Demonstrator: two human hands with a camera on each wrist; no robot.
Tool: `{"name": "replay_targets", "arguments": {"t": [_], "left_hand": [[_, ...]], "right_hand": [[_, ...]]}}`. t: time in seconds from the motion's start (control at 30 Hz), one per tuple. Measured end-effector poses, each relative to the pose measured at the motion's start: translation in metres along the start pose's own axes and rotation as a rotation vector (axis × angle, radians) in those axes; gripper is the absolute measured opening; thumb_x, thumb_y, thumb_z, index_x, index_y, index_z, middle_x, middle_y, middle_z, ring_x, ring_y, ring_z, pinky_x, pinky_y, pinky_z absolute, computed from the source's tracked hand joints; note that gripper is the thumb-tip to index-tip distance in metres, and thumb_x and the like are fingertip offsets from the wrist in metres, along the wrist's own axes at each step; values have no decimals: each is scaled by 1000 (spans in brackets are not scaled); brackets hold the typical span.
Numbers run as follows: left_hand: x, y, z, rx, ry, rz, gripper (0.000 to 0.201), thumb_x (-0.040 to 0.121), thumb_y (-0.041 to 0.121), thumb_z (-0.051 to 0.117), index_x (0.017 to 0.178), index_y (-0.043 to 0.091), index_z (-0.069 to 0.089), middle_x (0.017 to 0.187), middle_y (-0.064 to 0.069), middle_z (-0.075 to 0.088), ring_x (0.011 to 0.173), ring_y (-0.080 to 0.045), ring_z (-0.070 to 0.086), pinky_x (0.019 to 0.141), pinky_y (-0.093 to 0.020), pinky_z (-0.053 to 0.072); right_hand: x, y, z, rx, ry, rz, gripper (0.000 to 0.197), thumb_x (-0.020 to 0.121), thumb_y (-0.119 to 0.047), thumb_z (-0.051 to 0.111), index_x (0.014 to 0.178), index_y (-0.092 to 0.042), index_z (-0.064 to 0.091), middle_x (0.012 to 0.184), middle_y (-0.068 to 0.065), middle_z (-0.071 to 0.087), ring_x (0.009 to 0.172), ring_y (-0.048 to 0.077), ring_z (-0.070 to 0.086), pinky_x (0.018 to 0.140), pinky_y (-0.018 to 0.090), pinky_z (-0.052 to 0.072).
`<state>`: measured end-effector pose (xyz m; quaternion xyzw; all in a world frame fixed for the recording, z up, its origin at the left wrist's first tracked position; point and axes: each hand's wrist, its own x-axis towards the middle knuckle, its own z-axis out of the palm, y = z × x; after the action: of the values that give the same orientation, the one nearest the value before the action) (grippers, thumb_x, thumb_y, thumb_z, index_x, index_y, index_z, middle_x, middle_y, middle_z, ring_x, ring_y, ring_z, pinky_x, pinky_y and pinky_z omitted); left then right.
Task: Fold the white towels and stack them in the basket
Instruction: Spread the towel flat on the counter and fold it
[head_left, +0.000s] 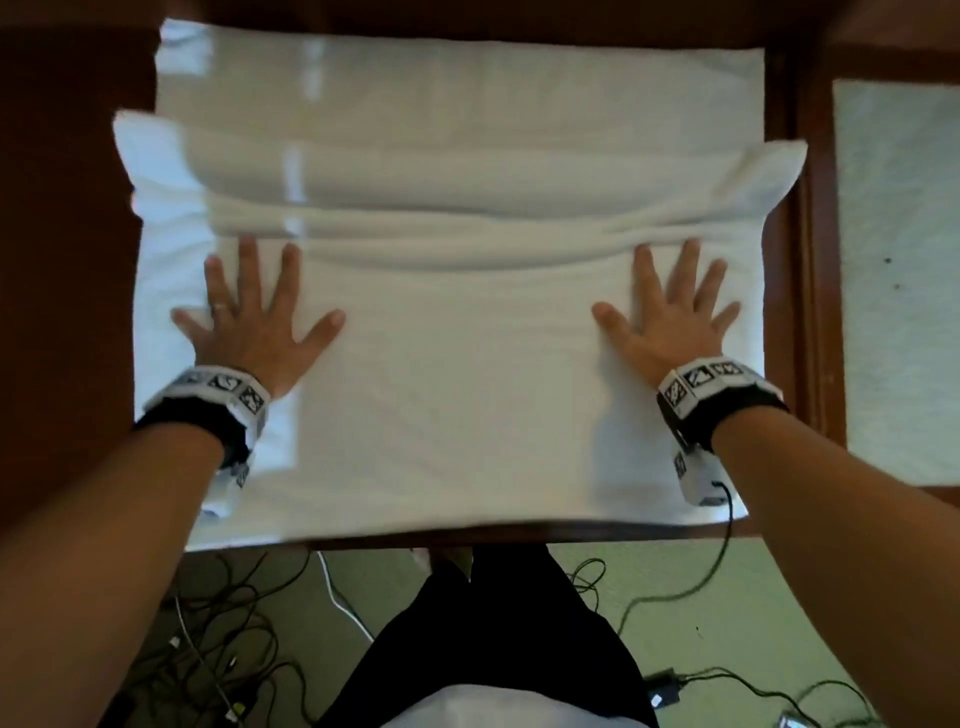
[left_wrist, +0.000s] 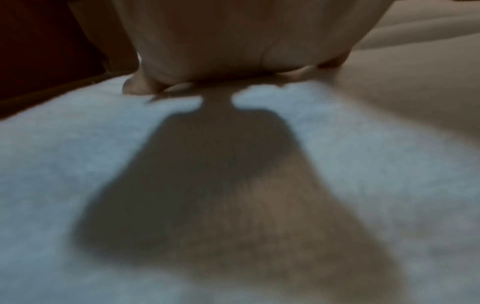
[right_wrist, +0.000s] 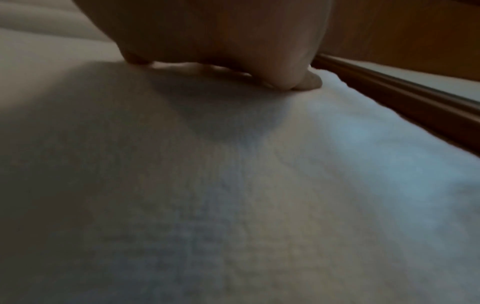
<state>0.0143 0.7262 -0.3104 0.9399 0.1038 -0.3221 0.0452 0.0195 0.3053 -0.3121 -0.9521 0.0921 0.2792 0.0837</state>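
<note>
A large white towel (head_left: 457, 374) lies spread over the wooden table (head_left: 795, 249), with soft ridges bunched across its middle and a folded layer ending near the far side. My left hand (head_left: 249, 312) presses flat on the towel's left part, fingers straight and spread. On the right part my right hand (head_left: 670, 306) lies flat the same way. In the left wrist view the palm (left_wrist: 221, 41) rests on the towel (left_wrist: 78, 185) with its shadow below. The right wrist view shows the palm (right_wrist: 221, 41) down on the towel (right_wrist: 337, 164) near its right edge. No basket is in view.
A second white cloth (head_left: 898, 270) lies on a surface right of the table's raised wooden edge. Below the table's near edge, dark cables (head_left: 228, 623) and a white cable (head_left: 337, 597) lie on the green floor beside my dark-clothed legs (head_left: 493, 649).
</note>
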Motion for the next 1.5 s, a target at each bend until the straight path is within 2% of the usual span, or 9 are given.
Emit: {"name": "replay_targets", "arguments": {"t": [0.27, 0.43, 0.7, 0.87, 1.03, 1.1, 1.2, 1.3, 1.5], "left_hand": [[-90, -3, 49, 6, -98, 33, 88, 75, 95, 2, 147, 53, -28, 156, 10, -43, 151, -36, -19, 113, -75, 9], [-68, -8, 57, 36, -24, 15, 85, 76, 94, 7, 139, 57, -37, 150, 12, -51, 149, -36, -26, 111, -77, 3], [-117, -37, 94, -25, 126, 130, 84, 88, 80, 13, 158, 39, -4, 167, 4, -17, 153, -37, 0, 110, -75, 11], [-162, -83, 136, 64, 77, 138, 88, 88, 81, 7, 159, 32, -10, 167, -11, -10, 152, -42, 6, 115, -67, 18], [-162, -71, 143, 147, 232, 349, 114, 71, 98, 23, 160, 33, -8, 167, -4, -17, 153, -34, -7, 118, -46, -18], [-156, -64, 145, 202, 242, 391, 123, 63, 100, 39, 159, 38, -6, 168, -1, -15, 153, -35, -7, 120, -56, -5], [-158, -60, 145, 219, 242, 380, 110, 73, 68, 70, 160, 38, 10, 169, -4, 1, 151, -43, 11, 111, -69, 21], [-179, -66, 152, 202, 331, 437, 93, 76, 22, 83, 155, 27, 35, 163, -11, 28, 142, -48, 32, 104, -67, 34], [-199, -85, 138, 203, 361, 479, 48, 82, 6, 62, 129, 5, 64, 139, -24, 57, 121, -49, 58, 94, -64, 48]], "right_hand": [[-100, 21, 47, -15, -80, -8, 84, 83, -84, 11, 152, -45, -15, 154, -3, -43, 143, 36, -35, 113, 71, -3], [-88, 27, 60, -30, -8, -8, 84, 82, -85, 11, 152, -46, -16, 158, 0, -37, 144, 37, -33, 110, 74, -5], [-130, 53, 73, -8, 91, -2, 73, 94, -72, 17, 155, -40, -9, 160, -1, -32, 148, 32, -25, 118, 61, -4], [-168, 96, 94, -67, 50, -13, 76, 92, -74, 7, 154, -38, -17, 160, 4, -32, 147, 33, -26, 122, 57, 4], [-175, 71, 100, -178, 129, -319, 98, 81, -87, 24, 156, -36, -14, 161, 6, -29, 148, 37, -24, 120, 56, -3], [-178, 65, 111, -296, 68, -370, 108, 78, -89, 37, 154, -36, -19, 159, 8, -33, 146, 41, -26, 119, 62, 2], [-184, 67, 128, -306, 90, -318, 108, 86, -44, 68, 155, -35, -14, 161, 12, -27, 147, 46, -19, 118, 64, 11], [-206, 77, 139, -240, 222, -338, 107, 74, 13, 55, 158, -35, 9, 166, 12, -1, 150, 46, 2, 116, 62, 22], [-204, 82, 101, -243, 198, -204, 59, 80, 7, 50, 137, -10, 51, 152, 17, 39, 142, 39, 33, 116, 53, 24]]}}
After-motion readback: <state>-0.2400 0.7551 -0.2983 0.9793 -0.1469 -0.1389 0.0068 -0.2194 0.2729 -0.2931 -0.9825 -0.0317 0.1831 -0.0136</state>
